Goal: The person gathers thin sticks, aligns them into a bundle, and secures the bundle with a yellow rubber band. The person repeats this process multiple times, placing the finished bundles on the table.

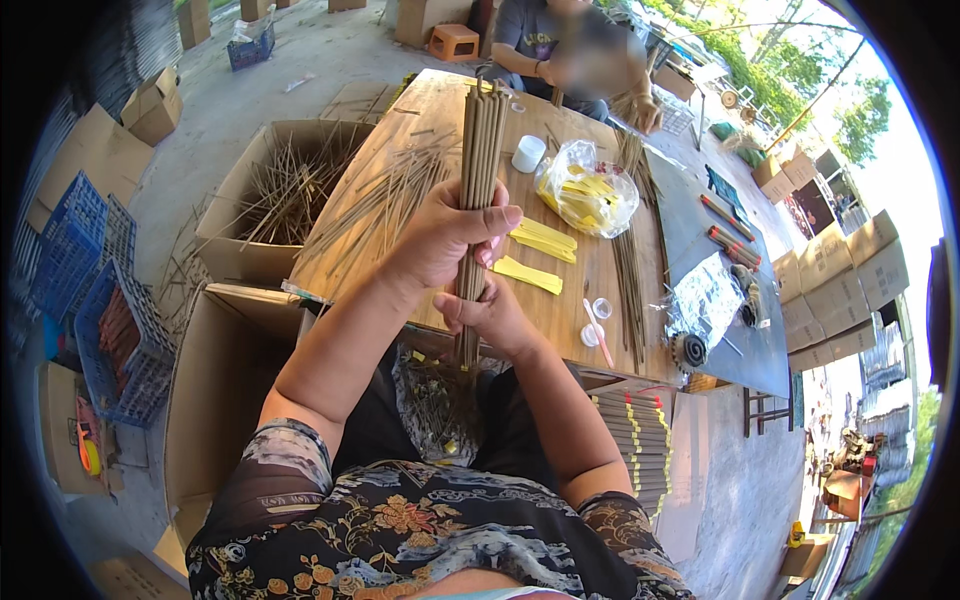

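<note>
A bundle of thin brown sticks [483,140] stands nearly upright between my hands, over the near edge of the wooden table. My left hand [447,232] wraps round its middle, thumb across the front. Lower down, my right hand [492,315] closes round the same bundle near its bottom end. Just right of my hands lie yellow paper strips [543,240] in two small stacks. Beyond them sits a clear plastic bag [588,190] with more yellow strips inside. Loose sticks [375,195] are scattered on the table to the left.
An open carton [225,225] of sticks stands left of the table, with another open box [215,400] nearer me. A white jar [528,153], a small lidded pot and a pink-handled brush [598,330] are on the tabletop. Another person [570,55] sits across the table.
</note>
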`<state>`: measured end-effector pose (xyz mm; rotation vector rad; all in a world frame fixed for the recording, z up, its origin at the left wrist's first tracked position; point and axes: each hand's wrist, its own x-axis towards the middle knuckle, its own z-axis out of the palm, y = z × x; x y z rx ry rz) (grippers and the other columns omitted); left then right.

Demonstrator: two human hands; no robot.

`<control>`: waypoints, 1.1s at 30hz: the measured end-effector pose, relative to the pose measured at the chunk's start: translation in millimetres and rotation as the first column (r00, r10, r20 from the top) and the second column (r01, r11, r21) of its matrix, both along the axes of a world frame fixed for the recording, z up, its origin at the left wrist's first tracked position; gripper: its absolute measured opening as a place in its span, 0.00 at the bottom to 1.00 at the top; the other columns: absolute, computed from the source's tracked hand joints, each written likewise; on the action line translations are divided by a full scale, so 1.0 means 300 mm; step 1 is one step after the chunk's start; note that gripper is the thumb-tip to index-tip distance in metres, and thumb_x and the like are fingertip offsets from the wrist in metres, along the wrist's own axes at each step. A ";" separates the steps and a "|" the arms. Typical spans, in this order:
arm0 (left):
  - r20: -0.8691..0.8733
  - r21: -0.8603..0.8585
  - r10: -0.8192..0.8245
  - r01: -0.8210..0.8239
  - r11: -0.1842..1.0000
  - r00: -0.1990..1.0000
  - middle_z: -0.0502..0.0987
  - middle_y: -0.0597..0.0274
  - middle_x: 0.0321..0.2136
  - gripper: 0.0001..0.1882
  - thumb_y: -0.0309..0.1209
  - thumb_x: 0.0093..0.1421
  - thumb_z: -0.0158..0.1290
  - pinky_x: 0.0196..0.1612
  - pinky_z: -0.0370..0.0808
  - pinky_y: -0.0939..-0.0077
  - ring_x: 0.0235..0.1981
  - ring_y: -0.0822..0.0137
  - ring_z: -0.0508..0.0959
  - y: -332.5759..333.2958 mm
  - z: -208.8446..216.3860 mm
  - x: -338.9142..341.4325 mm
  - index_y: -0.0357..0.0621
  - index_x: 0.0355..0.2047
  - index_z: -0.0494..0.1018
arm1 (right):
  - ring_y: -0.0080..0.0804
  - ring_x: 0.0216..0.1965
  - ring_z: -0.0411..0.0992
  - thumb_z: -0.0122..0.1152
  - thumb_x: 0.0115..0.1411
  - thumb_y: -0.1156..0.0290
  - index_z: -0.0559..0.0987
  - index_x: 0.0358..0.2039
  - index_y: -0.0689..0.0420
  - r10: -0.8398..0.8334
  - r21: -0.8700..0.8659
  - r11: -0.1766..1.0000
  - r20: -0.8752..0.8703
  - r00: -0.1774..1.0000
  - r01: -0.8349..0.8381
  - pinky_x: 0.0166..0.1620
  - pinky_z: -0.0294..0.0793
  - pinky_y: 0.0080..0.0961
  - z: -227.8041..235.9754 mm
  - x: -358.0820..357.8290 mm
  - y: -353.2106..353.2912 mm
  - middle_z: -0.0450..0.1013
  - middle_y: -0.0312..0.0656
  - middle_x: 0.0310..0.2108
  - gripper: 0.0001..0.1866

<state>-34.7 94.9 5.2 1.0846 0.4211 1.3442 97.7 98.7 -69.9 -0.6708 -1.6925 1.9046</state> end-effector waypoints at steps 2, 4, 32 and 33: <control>-0.158 0.133 0.240 -0.221 0.966 0.958 0.66 0.72 0.13 0.09 0.29 0.51 0.58 0.17 0.63 0.88 0.14 0.83 0.66 -0.023 0.013 0.032 0.44 0.22 0.66 | 0.18 0.28 0.68 0.62 0.51 0.69 0.71 0.34 0.61 -0.148 0.165 0.972 -0.135 0.980 0.169 0.32 0.68 0.15 0.019 -0.023 -0.008 0.70 0.32 0.24 0.13; -0.214 0.204 0.297 -0.254 0.945 0.931 0.66 0.73 0.14 0.10 0.30 0.50 0.58 0.17 0.63 0.88 0.14 0.83 0.65 -0.036 0.019 0.045 0.44 0.22 0.66 | 0.22 0.37 0.68 0.63 0.49 0.74 0.68 0.42 0.61 -0.191 0.217 0.956 -0.046 0.981 0.196 0.41 0.69 0.19 0.055 -0.018 0.002 0.70 0.36 0.35 0.20; -0.243 0.084 0.232 -0.218 0.972 0.942 0.64 0.75 0.15 0.10 0.30 0.51 0.58 0.18 0.61 0.88 0.15 0.84 0.63 0.036 -0.031 0.001 0.46 0.22 0.66 | 0.20 0.31 0.70 0.54 0.54 0.78 0.74 0.40 0.62 -0.388 0.735 0.621 -0.013 0.921 0.273 0.36 0.71 0.17 0.501 0.139 0.122 0.72 0.37 0.32 0.11; -0.261 0.103 0.226 -0.206 0.973 0.938 0.65 0.74 0.15 0.11 0.30 0.51 0.58 0.17 0.62 0.88 0.14 0.83 0.64 0.032 -0.023 0.002 0.46 0.22 0.65 | 0.23 0.30 0.71 0.56 0.54 0.76 0.74 0.39 0.62 -0.333 0.878 0.429 -0.064 0.941 0.212 0.34 0.71 0.18 0.552 0.126 0.139 0.73 0.39 0.31 0.11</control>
